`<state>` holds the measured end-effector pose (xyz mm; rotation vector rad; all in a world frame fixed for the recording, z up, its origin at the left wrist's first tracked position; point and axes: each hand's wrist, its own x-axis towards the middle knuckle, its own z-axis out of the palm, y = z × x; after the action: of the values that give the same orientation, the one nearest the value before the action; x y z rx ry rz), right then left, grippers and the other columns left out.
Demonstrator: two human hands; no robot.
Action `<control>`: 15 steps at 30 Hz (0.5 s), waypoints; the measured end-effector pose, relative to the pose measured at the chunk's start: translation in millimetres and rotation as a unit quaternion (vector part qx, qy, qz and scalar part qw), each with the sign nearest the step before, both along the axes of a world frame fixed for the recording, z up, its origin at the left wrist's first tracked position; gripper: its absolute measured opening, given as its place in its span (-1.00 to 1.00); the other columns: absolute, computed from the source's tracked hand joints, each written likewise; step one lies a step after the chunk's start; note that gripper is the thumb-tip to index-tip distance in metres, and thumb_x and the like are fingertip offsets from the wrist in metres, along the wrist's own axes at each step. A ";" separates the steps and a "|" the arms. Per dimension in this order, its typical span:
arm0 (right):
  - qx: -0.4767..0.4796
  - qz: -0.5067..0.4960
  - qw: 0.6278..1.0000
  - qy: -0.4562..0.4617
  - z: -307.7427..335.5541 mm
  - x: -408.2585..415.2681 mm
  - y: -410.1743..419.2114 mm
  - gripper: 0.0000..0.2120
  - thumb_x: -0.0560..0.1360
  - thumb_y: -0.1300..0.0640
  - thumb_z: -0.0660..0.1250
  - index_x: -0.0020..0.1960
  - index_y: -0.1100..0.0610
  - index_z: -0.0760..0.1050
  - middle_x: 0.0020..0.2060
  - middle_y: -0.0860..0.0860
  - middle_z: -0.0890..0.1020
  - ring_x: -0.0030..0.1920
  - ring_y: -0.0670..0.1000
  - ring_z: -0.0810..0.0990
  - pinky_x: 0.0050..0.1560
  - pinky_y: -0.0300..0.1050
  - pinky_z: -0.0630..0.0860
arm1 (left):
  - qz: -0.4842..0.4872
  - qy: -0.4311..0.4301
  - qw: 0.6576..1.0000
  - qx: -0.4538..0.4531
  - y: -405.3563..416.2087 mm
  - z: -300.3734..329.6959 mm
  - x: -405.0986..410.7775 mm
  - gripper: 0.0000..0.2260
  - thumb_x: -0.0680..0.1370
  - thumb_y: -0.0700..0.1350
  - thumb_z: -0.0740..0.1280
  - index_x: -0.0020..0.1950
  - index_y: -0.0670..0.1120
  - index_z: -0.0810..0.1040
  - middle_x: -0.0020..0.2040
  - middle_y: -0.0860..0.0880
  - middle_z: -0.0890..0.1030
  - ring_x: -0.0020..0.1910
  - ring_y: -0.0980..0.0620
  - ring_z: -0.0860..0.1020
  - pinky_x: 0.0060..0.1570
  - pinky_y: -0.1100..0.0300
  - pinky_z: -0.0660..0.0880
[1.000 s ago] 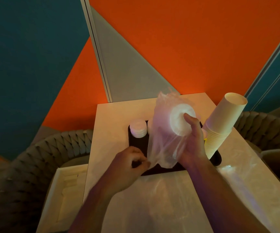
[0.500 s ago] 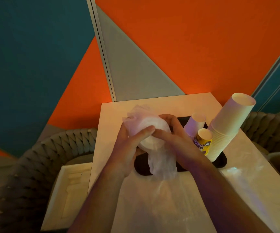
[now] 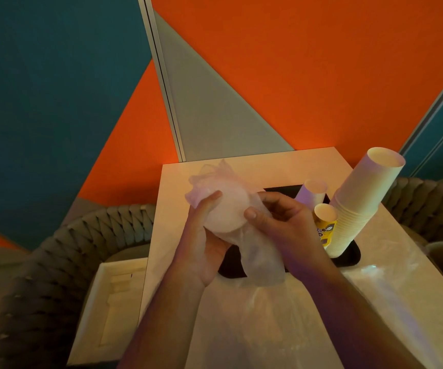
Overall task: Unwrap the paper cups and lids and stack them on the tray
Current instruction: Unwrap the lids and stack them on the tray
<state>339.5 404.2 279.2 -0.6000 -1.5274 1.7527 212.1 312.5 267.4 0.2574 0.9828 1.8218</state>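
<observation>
At six o'clock, nearest the camera, a loose sheet of clear plastic film (image 3: 281, 323) lies flat on the pale counter (image 3: 390, 288). Above it, mid-frame, both hands work a stack of white round lids (image 3: 227, 217) still sheathed in a thin translucent plastic wrapper (image 3: 261, 262). The left hand (image 3: 204, 243) cups the stack from nine o'clock, fingers curled round it and thumb pressed on its face. The right hand (image 3: 281, 222) grips from three o'clock, its thumb pinching the film against the lid rim. The bundle hangs in the air above the near-left end of the black rectangular tray (image 3: 348, 258), not yet on it.

The step in hand looks to be stripping the wrapper off the lids. The next move probably calls for one hand to steady the stack while the other peels the film down and off, then setting the lids on the tray.

Farther off, at two o'clock, a tall leaning stack of cream paper cups (image 3: 358, 201) stands on the tray, with a yellow printed paper cup (image 3: 325, 225) and a pale lilac paper cup (image 3: 311, 194) just beside it. The yellow cup's dark lettering is partly hidden and cannot be read.
</observation>
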 end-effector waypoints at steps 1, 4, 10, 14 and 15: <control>-0.003 0.003 1.000 0.007 0.9 0.6 -0.7 -0.71 0.32 0.15 0.53 0.02 0.18 0.67 -0.10 0.03 0.75 -0.10 -0.06 0.71 -0.11 -0.20 0.61 | -0.012 -0.015 1.000 0.005 -2.1 0.3 -0.4 -0.33 0.48 0.09 0.45 0.52 -0.08 0.36 0.43 -0.34 0.41 0.42 -0.29 0.43 0.29 -0.19 0.48; 0.004 0.038 0.999 0.015 1.9 2.8 -1.5 -0.75 0.40 0.22 0.49 0.07 0.19 0.68 -0.05 0.06 0.75 -0.05 -0.02 0.72 -0.07 -0.17 0.63 | -0.015 -0.037 0.999 0.018 -4.9 -0.1 -1.4 -0.35 0.52 0.12 0.40 0.53 -0.13 0.34 0.44 -0.36 0.39 0.35 -0.27 0.43 0.29 -0.17 0.47; 0.040 0.111 0.993 -0.004 -3.6 10.4 2.9 -0.56 0.57 0.45 0.29 0.03 -0.05 0.74 0.05 -0.02 0.74 0.14 -0.04 0.68 0.14 -0.16 0.60 | -0.021 -0.061 0.997 0.051 -10.3 3.1 -4.5 -0.43 0.59 0.18 0.27 0.54 -0.05 0.36 0.38 -0.26 0.47 0.31 -0.26 0.47 0.23 -0.18 0.47; 0.070 0.161 0.983 -0.047 -5.5 14.5 11.5 -0.68 0.43 0.34 0.31 -0.16 0.00 0.75 -0.01 -0.05 0.70 0.11 -0.05 0.64 0.15 -0.17 0.53 | -0.014 -0.051 0.997 0.060 -12.1 2.1 -5.1 -0.56 0.56 0.09 0.32 0.40 -0.04 0.53 0.29 -0.23 0.54 0.22 -0.20 0.54 0.16 -0.11 0.51; 0.079 0.161 0.981 -0.068 -4.5 15.1 13.7 -0.72 0.40 0.28 0.33 -0.19 -0.02 0.75 0.00 -0.08 0.68 0.13 -0.07 0.62 0.14 -0.19 0.52 | -0.012 -0.057 0.997 0.054 -12.9 2.3 -4.1 -0.50 0.53 0.08 0.37 0.44 -0.04 0.49 0.32 -0.23 0.53 0.24 -0.21 0.53 0.15 -0.11 0.52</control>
<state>354.6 417.9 274.6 -0.4155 -1.9275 1.8312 207.9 299.6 269.8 0.2284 0.8001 1.8485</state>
